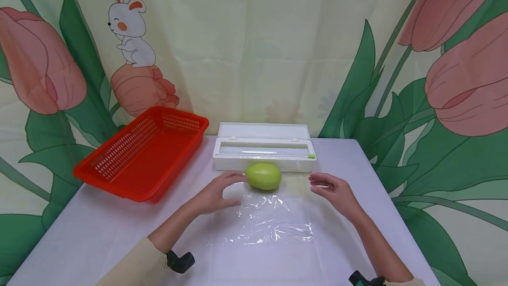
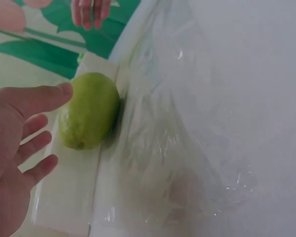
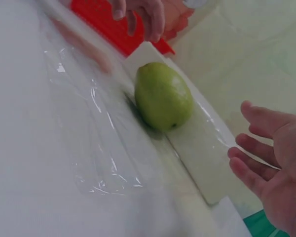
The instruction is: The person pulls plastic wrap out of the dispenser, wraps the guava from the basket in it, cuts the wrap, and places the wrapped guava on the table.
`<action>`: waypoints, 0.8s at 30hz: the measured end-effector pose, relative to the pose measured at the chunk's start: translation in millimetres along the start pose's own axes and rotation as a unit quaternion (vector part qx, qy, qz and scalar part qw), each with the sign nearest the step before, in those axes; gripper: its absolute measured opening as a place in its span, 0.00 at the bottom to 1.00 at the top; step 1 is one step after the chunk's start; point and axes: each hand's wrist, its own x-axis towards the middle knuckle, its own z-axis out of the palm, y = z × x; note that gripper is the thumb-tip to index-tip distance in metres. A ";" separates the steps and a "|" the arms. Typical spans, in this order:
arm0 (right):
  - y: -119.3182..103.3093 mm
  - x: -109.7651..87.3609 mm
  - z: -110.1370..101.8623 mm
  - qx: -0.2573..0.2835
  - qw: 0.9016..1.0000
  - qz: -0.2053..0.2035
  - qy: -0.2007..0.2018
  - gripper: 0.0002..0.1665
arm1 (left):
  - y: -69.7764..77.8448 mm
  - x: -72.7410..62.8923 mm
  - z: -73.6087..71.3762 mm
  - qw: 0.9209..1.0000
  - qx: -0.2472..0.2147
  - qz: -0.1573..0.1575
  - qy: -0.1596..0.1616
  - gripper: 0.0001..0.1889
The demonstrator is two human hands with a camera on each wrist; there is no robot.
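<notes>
A smooth green fruit (image 1: 263,176), oval and melon-like, sits on a sheet of clear plastic wrap (image 1: 274,224) spread over the table. My left hand (image 1: 220,193) is just left of the fruit, its fingers spread and bent slightly, fingertips right at the fruit's side in the head view. To the right, my right hand (image 1: 333,191) hovers apart from the fruit with relaxed fingers and nothing in them. Directly behind the fruit stands a white plastic wrap dispenser (image 1: 263,163), its lid raised and a roll inside. The right wrist view shows the fruit (image 3: 164,97) against the dispenser's front.
A red slotted basket (image 1: 139,162) stands at the table's left side. The table has a white cloth (image 1: 345,158). Behind it hangs a curtain (image 1: 254,56) printed with tulips and a rabbit. A small green slider (image 1: 311,156) is on the dispenser's right end.
</notes>
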 end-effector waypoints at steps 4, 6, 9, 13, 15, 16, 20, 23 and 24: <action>1.6 -4.7 0.3 -0.002 1.000 0.007 -0.013 0.29 | -4.4 -7.5 -0.7 1.000 -0.014 -0.005 -0.001 0.31; 3.0 -6.6 0.6 -0.007 1.000 0.013 -0.020 0.30 | -6.5 -11.7 -1.3 1.000 -0.022 -0.006 -0.001 0.31; 7.2 -10.0 1.4 -0.012 0.999 0.015 -0.026 0.30 | -9.4 -17.6 -0.6 0.999 -0.034 -0.004 -0.002 0.31; 15.0 -16.1 3.5 -0.011 0.999 0.025 -0.024 0.28 | -12.7 -24.9 2.9 0.999 -0.034 0.002 -0.009 0.31; 18.4 -19.6 5.1 -0.005 0.999 0.029 -0.027 0.28 | -14.3 -28.4 4.3 0.999 -0.030 0.009 -0.011 0.31; 19.8 -21.3 6.1 -0.002 0.999 0.033 -0.029 0.28 | -15.1 -30.3 4.9 0.999 -0.029 0.008 -0.011 0.32; 24.3 -27.0 9.9 0.011 0.998 0.035 -0.049 0.28 | -17.4 -37.0 7.0 0.999 -0.049 -0.001 -0.013 0.35; 27.1 -30.4 12.7 0.020 0.997 0.035 -0.065 0.29 | -20.0 -41.3 9.5 0.998 -0.062 -0.006 -0.019 0.38; 27.8 -31.6 13.6 0.026 0.997 0.036 -0.069 0.29 | -21.2 -42.8 10.6 0.998 -0.063 -0.005 -0.021 0.39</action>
